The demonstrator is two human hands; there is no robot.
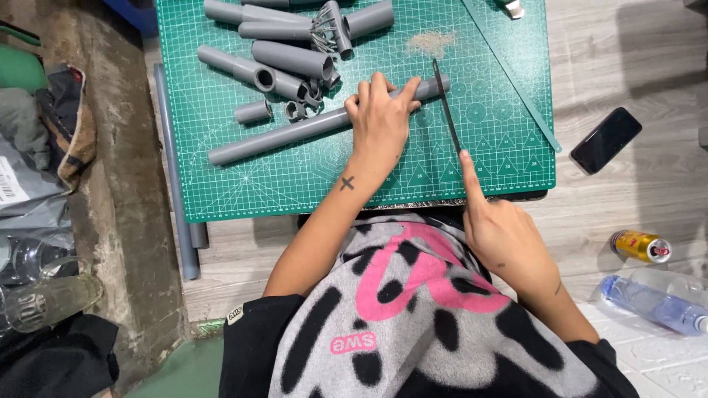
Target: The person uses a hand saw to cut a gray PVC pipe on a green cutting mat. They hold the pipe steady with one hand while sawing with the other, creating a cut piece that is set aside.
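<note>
The left hand (380, 118) lies flat, fingers together, pressing down on the long grey PVC pipe (310, 130), whose axis slants from lower left to upper right across the green cutting mat (221, 184). The right hand (501, 228), index finger extended along the handle, grips a thin saw blade (445, 103) crossing the pipe's right end, just beyond the left fingertips. Sawdust (431, 42) and cut pipe pieces (287, 55) lie farther up the mat.
</note>
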